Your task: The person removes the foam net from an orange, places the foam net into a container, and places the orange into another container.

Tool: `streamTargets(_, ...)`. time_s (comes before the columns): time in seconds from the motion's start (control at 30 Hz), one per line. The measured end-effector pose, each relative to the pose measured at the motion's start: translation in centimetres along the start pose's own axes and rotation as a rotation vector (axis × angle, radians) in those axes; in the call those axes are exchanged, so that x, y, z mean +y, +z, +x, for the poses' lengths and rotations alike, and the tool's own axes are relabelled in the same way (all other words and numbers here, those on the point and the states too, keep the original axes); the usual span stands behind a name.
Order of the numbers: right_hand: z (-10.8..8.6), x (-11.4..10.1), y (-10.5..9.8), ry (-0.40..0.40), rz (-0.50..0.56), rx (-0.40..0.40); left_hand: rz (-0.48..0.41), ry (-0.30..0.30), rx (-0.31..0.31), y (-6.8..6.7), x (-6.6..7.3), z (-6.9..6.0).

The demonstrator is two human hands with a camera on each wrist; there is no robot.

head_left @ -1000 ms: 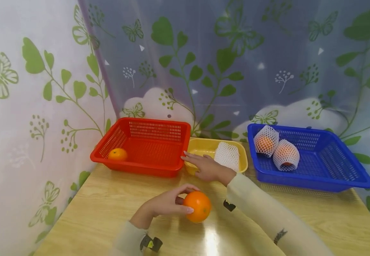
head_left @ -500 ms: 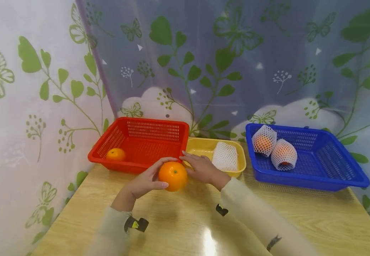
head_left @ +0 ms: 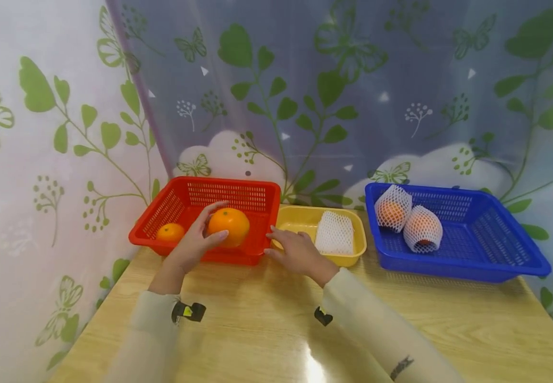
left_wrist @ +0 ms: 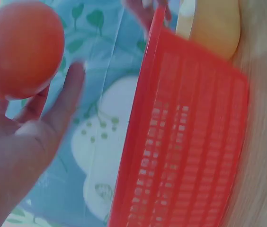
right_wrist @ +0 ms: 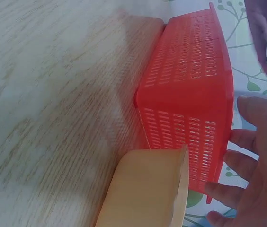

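Small orange [head_left: 170, 232] inside the red basket [head_left: 245, 192]

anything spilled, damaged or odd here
Nothing stands out: no visible spill or damage. The left grip holds an orange over the red basket; netted fruits sit in the blue basket, white netting in the yellow tray.

We see the left forearm [head_left: 140, 324] angled forward from the bottom edge, its wrist bare beyond the sleeve. The left hand [head_left: 192, 242] is raised in a grip, fingers curved, thumb [head_left: 216, 239] set opposite. The right forearm [head_left: 382, 319] slants across toward our left; the right hand [head_left: 300, 251] has its fingers spread and gently bent. Blur in the left wrist view leaves us unsure how firmly that thumb presses.
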State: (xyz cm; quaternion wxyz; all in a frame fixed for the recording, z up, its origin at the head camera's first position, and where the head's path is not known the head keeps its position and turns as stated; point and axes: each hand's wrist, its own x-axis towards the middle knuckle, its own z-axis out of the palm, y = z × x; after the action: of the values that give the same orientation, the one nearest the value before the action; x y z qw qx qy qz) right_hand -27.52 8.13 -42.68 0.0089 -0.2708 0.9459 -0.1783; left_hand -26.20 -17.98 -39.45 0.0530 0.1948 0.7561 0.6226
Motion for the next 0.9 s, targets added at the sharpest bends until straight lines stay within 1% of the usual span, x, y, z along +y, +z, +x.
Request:
streamTargets(0.1,0.1,-0.2,-0.1,0.005,-0.030,0.020,0.023,-0.031,0.089,-1.2,-0.3,0.7)
streamTargets(0.17,0.2,-0.4,-0.1,0.025,-0.049,0.031,0.056,-0.056,0.140,-1.8,-0.7,1.0)
streamTargets(0.3,0.3,-1.2,-0.2,0.088,-0.036,0.061,0.136,-0.097,0.235,-2.5,-1.7,1.4)
streamTargets(0.37,0.5,-1.7,-0.2,0.122,-0.028,0.081,0.207,-0.113,0.278,-2.8,-2.2,1.6)
streamTargets(0.43,0.6,-2.1,-0.1,0.142,-0.037,0.104,0.284,-0.121,0.310,-3.0,-2.5,1.9)
streamTargets(0.53,0.7,-2.5,0.2,0.161,-0.075,0.126,0.425,-0.128,0.345,-3.3,-3.0,2.1)
streamTargets(0.6,0.7,-2.6,0.4,0.166,-0.094,0.135,0.490,-0.137,0.370,-3.5,-3.5,2.4)
streamTargets(0.67,0.7,-2.7,0.5,0.173,-0.098,0.137,0.535,-0.145,0.400,-3.7,-4.0,2.7)
streamTargets(0.77,0.7,-2.7,0.6,0.181,-0.098,0.139,0.580,-0.147,0.446,-4.0,-4.9,3.2)
streamTargets(0.83,0.7,-2.7,0.6,0.187,-0.099,0.137,0.609,-0.150,0.461,-4.2,-5.3,3.6)
streamTargets(0.9,0.7,-2.7,0.6,0.188,-0.098,0.131,0.654,-0.157,0.459,-4.3,-5.6,4.0)
